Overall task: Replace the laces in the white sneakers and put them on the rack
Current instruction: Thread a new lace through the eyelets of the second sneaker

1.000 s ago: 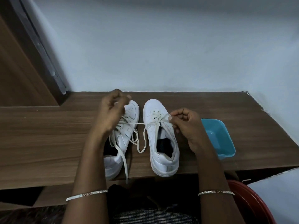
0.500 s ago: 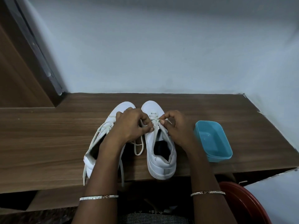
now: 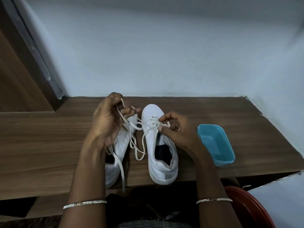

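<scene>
left sneaker [image 3: 122,142] — toe behind left hand [image 3: 107,124]

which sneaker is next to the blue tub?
The right sneaker, standing upright with only its lowest eyelets laced; the blue tub sits just to its right. The left sneaker is farther off, partly behind the left hand.

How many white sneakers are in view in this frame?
2. The right sneaker stands on the wooden shelf beside the blue tub. The left sneaker lies just left of it, partly hidden behind the left hand.
</scene>
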The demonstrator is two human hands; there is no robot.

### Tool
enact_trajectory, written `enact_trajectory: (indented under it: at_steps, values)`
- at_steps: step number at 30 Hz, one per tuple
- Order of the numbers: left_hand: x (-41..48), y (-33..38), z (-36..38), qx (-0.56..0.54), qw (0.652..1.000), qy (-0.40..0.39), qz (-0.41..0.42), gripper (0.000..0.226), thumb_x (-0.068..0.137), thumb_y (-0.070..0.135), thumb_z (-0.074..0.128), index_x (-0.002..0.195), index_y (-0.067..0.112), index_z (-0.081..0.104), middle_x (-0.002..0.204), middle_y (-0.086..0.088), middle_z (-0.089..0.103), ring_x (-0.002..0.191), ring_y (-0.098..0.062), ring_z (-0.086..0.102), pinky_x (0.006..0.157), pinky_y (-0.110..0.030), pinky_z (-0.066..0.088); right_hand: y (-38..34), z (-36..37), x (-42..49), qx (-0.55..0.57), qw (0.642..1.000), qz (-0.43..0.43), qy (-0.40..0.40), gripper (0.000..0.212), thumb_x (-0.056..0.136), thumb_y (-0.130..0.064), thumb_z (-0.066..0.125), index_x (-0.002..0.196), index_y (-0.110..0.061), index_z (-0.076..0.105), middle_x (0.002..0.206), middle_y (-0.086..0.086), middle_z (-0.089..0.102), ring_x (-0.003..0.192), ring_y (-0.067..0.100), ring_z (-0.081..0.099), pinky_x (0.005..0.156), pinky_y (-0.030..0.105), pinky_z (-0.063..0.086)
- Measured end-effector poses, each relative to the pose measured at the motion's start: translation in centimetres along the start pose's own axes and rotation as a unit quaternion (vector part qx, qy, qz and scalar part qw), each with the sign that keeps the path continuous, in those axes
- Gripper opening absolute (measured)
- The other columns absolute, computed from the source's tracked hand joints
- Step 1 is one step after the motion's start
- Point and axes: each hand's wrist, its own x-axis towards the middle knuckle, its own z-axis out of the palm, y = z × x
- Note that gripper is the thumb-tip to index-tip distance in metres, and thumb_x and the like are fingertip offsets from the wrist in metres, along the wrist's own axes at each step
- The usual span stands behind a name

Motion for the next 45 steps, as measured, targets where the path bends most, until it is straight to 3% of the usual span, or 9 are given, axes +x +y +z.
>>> enact_trajectory:
  at_steps: [3,6,10,13,17,23,31,36,45]
  values:
    - [-0.2,0.2,-0.6,0.054,0.996,0.074,0.000,0.026,0.094,0.012,0.036,0.069,0.020,0.038,0.054,0.002,0.027,0.043,-0.010,0.021,0.040,-0.020,0.029,0.0,-0.2,-0.1,-0.010,0.999,0.010,-0.034,0.023,0.074,-0.024,0.080,0.092,-0.027,0.066,0.090,-0.004,0.063,0.062,0.008,0.051,0.061,0.025,0.045]
    - [-0.5,0.6,-1.1,0.288,0.953,0.079,0.054,0.021,0.096,0.015,0.052,0.075,0.016,0.053,0.054,0.008,0.042,0.045,-0.010,0.030,0.040,-0.018,0.025,-0.4,-0.2,-0.2,-0.026,0.997,0.033,-0.058,0.023,0.073,-0.014,0.081,0.088,-0.022,0.065,0.079,-0.003,0.061,0.059,0.005,0.050,0.058,0.019,0.044]
    - [-0.5,-0.3,-1.1,0.542,0.835,-0.041,0.081,0.007,0.085,0.034,0.074,0.087,0.028,0.076,0.063,0.018,0.061,0.055,0.000,0.049,0.054,-0.018,0.038,-0.4,-0.1,-0.3,-0.016,0.999,0.047,-0.014,0.019,0.069,-0.010,0.080,0.079,-0.017,0.066,0.070,0.000,0.064,0.060,0.007,0.054,0.059,0.024,0.048]
    - [0.0,-1.6,-0.3,0.665,0.734,-0.100,0.092,0.024,0.071,0.059,0.072,0.088,0.041,0.075,0.081,0.012,0.064,0.079,-0.002,0.057,0.070,-0.030,0.047,-0.1,-0.1,-0.3,0.008,0.998,0.061,0.010,0.016,0.070,-0.008,0.079,0.078,-0.015,0.066,0.067,0.001,0.065,0.060,0.009,0.056,0.060,0.032,0.051]
    - [-0.1,-3.0,1.3,0.734,0.669,-0.098,0.070,0.021,0.070,0.056,0.077,0.087,0.043,0.073,0.094,0.014,0.058,0.105,-0.012,0.049,0.087,-0.038,0.032,-0.1,-0.3,-0.3,0.026,0.997,0.066,0.031,0.014,0.074,-0.005,0.077,0.080,-0.010,0.066,0.073,0.010,0.067,0.060,0.011,0.058,0.054,0.029,0.053]
    - [0.2,-3.8,1.0,0.712,0.691,-0.093,0.085,0.009,0.077,0.046,0.074,0.078,0.037,0.071,0.085,0.014,0.059,0.101,-0.014,0.050,0.088,-0.040,0.031,0.3,0.7,0.0,0.017,0.997,0.065,0.048,0.013,0.074,-0.008,0.074,0.080,-0.014,0.063,0.061,0.003,0.060,0.053,0.008,0.050,0.053,0.024,0.043]
    - [0.2,-3.0,0.4,0.417,0.904,-0.087,-0.023,0.018,0.079,0.030,0.054,0.075,0.012,0.059,0.100,0.007,0.075,0.096,-0.015,0.067,0.087,-0.046,0.052,0.3,1.4,0.3,0.018,0.994,0.043,0.097,0.014,0.078,-0.003,0.071,0.082,-0.008,0.058,0.059,0.005,0.053,0.051,0.007,0.043,0.049,0.016,0.034]
    - [0.0,-3.7,1.0,0.307,0.947,-0.072,-0.061,0.019,0.097,0.006,0.041,0.081,0.008,0.051,0.091,-0.005,0.076,0.087,-0.011,0.069,0.079,-0.028,0.049,0.5,1.8,0.5,0.012,0.992,0.030,0.126,0.016,0.076,-0.001,0.069,0.081,-0.011,0.058,0.057,-0.002,0.049,0.050,0.004,0.042,0.049,0.014,0.034]
    - [0.3,-4.3,1.9,0.262,0.962,-0.013,-0.074,0.020,0.098,0.004,0.039,0.080,0.007,0.048,0.066,-0.006,0.060,0.061,-0.012,0.058,0.062,-0.027,0.047,1.1,2.3,0.9,-0.009,0.990,0.015,0.140,0.018,0.073,-0.006,0.069,0.081,-0.015,0.057,0.057,-0.004,0.048,0.052,0.006,0.042,0.052,0.023,0.035]
